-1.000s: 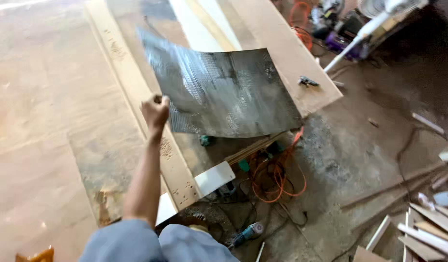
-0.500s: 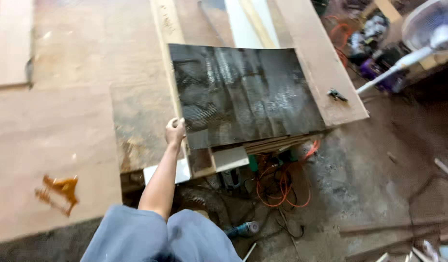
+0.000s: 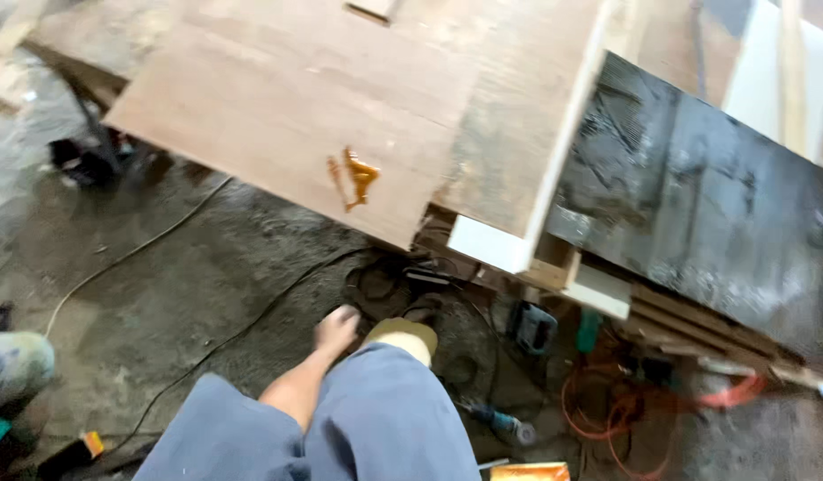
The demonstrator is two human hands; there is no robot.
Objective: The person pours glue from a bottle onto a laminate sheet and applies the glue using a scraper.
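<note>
The worktop (image 3: 278, 98) is bare plywood, matt and pale brown with a fine grain, marked by a glossy amber smear of glue (image 3: 358, 175), and its edge strip (image 3: 554, 151) looks painted white and smooth. The dark sheet (image 3: 696, 214) lying on it has a black, streaky, scuffed face with a dull sheen, over rough stacked wooden boards (image 3: 696, 325). Below, the floor (image 3: 162, 294) is rough grey concrete, dusty and gritty, crossed by a rubbery orange cable (image 3: 625, 410), and the person's trousers (image 3: 376, 419) are soft matt blue-grey cloth.

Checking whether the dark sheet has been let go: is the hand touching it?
Apart. The head view shows the hand low near the person's knee, over the floor, while the dark sheet lies on the boards far to the right.
</note>
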